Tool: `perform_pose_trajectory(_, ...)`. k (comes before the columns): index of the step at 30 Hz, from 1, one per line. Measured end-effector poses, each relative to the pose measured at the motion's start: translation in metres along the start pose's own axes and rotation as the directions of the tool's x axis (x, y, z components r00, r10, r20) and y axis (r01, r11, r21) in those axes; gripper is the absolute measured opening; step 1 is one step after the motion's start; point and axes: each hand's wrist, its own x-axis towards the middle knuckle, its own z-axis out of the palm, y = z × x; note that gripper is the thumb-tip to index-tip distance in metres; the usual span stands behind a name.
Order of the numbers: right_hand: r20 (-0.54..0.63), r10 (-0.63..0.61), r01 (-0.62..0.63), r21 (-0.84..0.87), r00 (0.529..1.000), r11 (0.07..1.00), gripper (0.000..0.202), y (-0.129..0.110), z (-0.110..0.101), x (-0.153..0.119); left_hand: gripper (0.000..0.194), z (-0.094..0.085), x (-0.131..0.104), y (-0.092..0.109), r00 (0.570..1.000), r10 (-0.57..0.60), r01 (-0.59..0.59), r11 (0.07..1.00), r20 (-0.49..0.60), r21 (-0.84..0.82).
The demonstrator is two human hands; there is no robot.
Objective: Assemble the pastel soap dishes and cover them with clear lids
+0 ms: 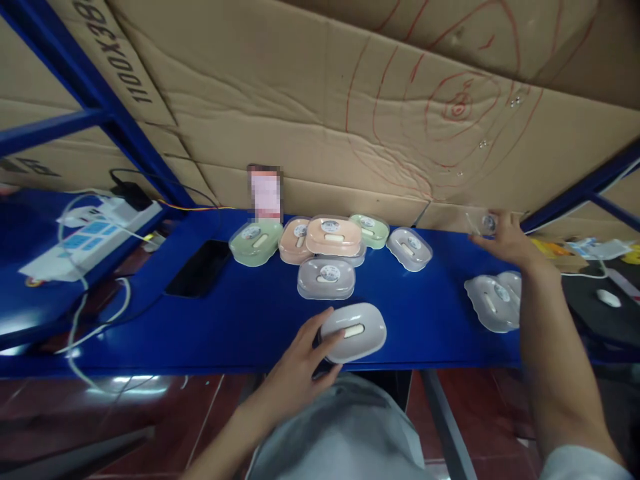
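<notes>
At the front edge of the blue table, my left hand [305, 357] grips a grey oval box [367, 333] with a white handle piece on top. My right hand [505, 240] reaches to the back right, its fingers at a small clear plastic item [486, 223] with a round label. Below that arm lie grey boxes [493, 303], partly hidden by it. In the middle stand a labelled grey box [326, 280], peach boxes [334, 237] with one on top of another box, and green boxes [256, 243]. Another grey box [410, 250] stands right of them.
A black phone [199, 269] lies on the blue table [240, 333], left of the boxes. Farther left are a white power strip [95, 237] and loose cables. Cardboard [280, 87] walls the back. A white mouse [609, 299] sits at the far right.
</notes>
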Motion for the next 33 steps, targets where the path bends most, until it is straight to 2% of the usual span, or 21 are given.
perform_pose_trajectory(2,0.014,-0.164,0.162,0.090,0.986,0.983,0.076,-0.035,-0.013,-0.026,0.066,-0.004,0.008,-0.005,0.994,0.081,-0.084,0.996,0.072,0.042)
perform_pose_trajectory(3,0.033,-0.346,0.330,0.226,0.938,0.917,0.073,-0.058,-0.016,-0.044,0.067,-0.005,0.012,-0.007,0.990,0.117,-0.123,0.990,0.083,0.073)
perform_pose_trajectory(4,0.038,-0.503,0.459,0.355,0.864,0.815,0.065,-0.082,-0.016,-0.063,0.067,-0.007,0.016,-0.010,0.985,0.155,-0.162,0.981,0.075,0.108)
perform_pose_trajectory(6,0.068,-0.724,0.581,0.547,0.687,0.603,0.058,-0.129,-0.007,-0.099,0.065,-0.008,0.023,-0.016,0.970,0.242,-0.243,0.952,0.027,0.184)
perform_pose_trajectory(7,0.072,-0.781,0.597,0.603,0.621,0.530,0.059,-0.149,0.001,-0.115,0.063,-0.009,0.026,-0.020,0.958,0.287,-0.283,0.935,0.013,0.216)
perform_pose_trajectory(9,0.032,-0.811,0.621,0.626,0.584,0.472,0.057,-0.176,0.019,-0.136,0.062,-0.013,0.030,-0.027,0.936,0.350,-0.347,0.904,0.035,0.250)
perform_pose_trajectory(12,-0.043,-0.828,0.680,0.594,0.560,0.430,0.054,-0.187,0.045,-0.145,0.065,-0.019,0.040,-0.036,0.915,0.389,-0.403,0.878,0.108,0.256)
perform_pose_trajectory(17,-0.176,-0.887,0.835,0.454,0.427,0.312,0.068,-0.173,0.072,-0.140,0.066,-0.023,0.060,-0.045,0.891,0.409,-0.449,0.860,0.199,0.243)
perform_pose_trajectory(20,-0.201,-0.890,0.855,0.423,0.410,0.298,0.081,-0.167,0.080,-0.138,0.067,-0.020,0.066,-0.045,0.885,0.408,-0.450,0.872,0.222,0.191)
perform_pose_trajectory(25,-0.261,-0.863,0.833,0.481,0.432,0.272,0.089,-0.161,0.092,-0.143,0.062,-0.014,0.063,-0.044,0.900,0.403,-0.423,0.899,0.167,0.110)
perform_pose_trajectory(27,-0.235,-0.860,0.819,0.491,0.453,0.297,0.085,-0.160,0.091,-0.148,0.053,-0.012,0.059,-0.042,0.906,0.403,-0.418,0.901,0.133,0.119)
perform_pose_trajectory(30,-0.180,-0.859,0.770,0.557,0.478,0.311,0.079,-0.160,0.079,-0.144,0.042,-0.017,0.059,-0.039,0.896,0.425,-0.441,0.882,0.126,0.166)
perform_pose_trajectory(31,-0.164,-0.854,0.738,0.598,0.493,0.311,0.075,-0.160,0.073,-0.136,0.041,-0.022,0.064,-0.038,0.885,0.445,-0.463,0.869,0.136,0.175)
perform_pose_trajectory(33,-0.129,-0.815,0.656,0.669,0.564,0.349,0.064,-0.162,0.061,-0.107,0.040,-0.037,0.081,-0.039,0.868,0.478,-0.496,0.849,0.134,0.182)
